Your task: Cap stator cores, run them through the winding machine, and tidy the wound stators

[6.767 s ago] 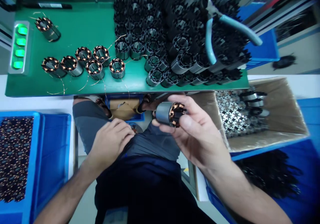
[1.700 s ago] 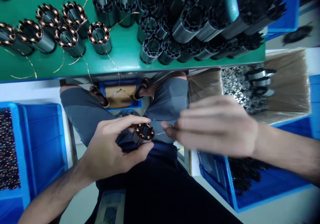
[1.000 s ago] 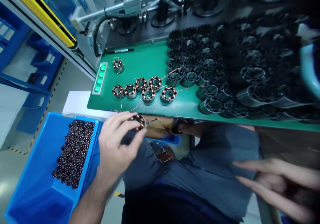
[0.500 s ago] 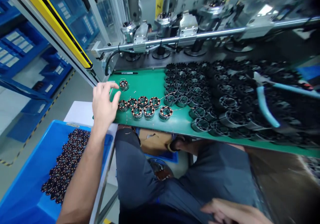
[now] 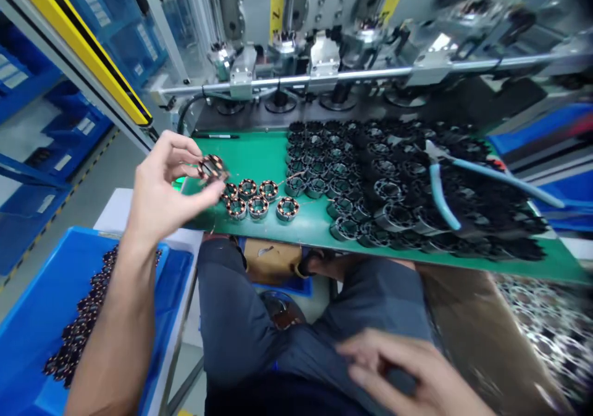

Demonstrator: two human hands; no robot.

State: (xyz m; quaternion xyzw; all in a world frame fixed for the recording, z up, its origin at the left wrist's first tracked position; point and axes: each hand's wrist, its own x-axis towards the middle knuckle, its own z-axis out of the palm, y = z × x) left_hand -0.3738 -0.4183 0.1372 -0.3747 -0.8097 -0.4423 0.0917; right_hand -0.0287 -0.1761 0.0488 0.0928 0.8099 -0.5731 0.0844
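Note:
My left hand (image 5: 162, 184) is closed on a copper-wound stator (image 5: 212, 167), pinched between thumb and fingers above the left end of the green table (image 5: 259, 147). Beside the thumb stand several more wound stators (image 5: 258, 207) in a loose group, with thin wire ends sticking out. The hand and the held stator may hide others behind them. Low in the view, over my lap, my right hand (image 5: 393, 363) is held with its thumb and fingers apart, somewhat blurred, and nothing shows in it.
Rows of black stator cores (image 5: 343, 169) cover the table's right part, and blue-handled pliers (image 5: 440, 184) lie on them. A blue bin (image 5: 176, 280) with wound stators stands at left. A pen (image 5: 215, 136) lies at the back, before the machine's metal rail (image 5: 296, 81).
My left hand has taken hold of a wound stator and raised it. My right hand has come further into view. The camera view has shifted slightly right.

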